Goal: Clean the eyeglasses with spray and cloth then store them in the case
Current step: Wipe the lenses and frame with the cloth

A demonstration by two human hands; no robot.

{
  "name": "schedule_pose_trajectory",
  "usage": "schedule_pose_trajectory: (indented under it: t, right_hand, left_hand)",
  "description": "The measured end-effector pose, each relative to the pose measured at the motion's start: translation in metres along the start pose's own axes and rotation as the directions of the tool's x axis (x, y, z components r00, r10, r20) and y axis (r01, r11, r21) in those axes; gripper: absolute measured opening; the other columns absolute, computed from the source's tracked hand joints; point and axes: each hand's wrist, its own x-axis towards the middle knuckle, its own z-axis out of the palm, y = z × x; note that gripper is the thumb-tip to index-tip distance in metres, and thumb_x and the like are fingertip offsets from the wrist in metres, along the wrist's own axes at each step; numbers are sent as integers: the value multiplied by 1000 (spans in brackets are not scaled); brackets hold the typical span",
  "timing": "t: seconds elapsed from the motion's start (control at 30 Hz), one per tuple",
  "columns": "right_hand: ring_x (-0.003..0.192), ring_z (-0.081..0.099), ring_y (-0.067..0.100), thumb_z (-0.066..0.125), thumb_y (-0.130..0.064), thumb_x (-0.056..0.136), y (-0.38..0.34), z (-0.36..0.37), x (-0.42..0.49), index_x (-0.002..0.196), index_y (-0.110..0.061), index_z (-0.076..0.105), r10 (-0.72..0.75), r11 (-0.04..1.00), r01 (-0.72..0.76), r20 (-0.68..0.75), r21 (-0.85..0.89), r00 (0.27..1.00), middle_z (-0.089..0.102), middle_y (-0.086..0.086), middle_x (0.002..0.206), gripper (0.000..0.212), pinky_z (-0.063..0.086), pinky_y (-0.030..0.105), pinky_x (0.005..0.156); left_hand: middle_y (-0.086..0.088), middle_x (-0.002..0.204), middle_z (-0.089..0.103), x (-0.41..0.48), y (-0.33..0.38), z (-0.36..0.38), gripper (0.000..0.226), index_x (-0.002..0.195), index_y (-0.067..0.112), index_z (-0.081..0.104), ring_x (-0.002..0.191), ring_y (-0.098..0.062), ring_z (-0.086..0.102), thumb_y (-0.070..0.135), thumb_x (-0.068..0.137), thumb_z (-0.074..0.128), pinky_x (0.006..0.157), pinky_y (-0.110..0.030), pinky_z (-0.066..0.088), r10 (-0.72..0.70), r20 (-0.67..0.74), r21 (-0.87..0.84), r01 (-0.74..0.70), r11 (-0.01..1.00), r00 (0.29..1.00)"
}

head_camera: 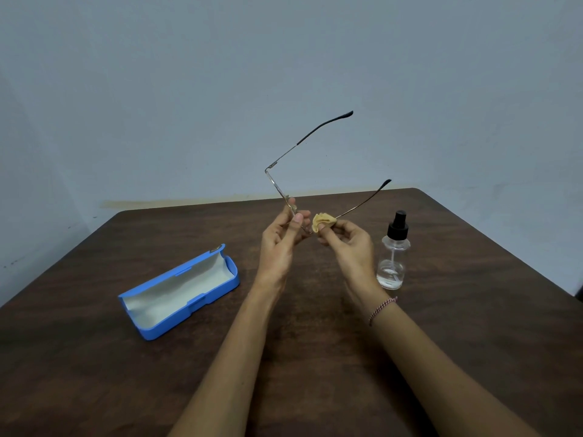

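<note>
Left hand (279, 244) pinching eyeglasses (277, 184) frame, right hand (348, 239) pinching tan cloth (322, 220) on lens

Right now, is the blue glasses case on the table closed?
No, the blue case lies open on the table, with its pale lining showing and nothing inside.

Thin-framed eyeglasses (272, 167), temples unfolded, were held aloft; crumpled yellow cloth (322, 221) touched their lower end. Blue case (202, 302) lay open; clear spray bottle (393, 257) stood upright.
</note>
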Motion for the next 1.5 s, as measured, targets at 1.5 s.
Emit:
schedule_pose_trajectory:
  t: [1.5]
  right_hand:
    - [75,66,6,66,-2,84,-7,-2,0,101,-3,65,29,983,-23,-30,185,999,69,0,86,17,55,17,76]
  left_hand:
    - [-6,111,62,10,12,-31,26,88,39,58,85,-4,53,29,100,36,80,-27,40,177,-243,391,-71,918,954]
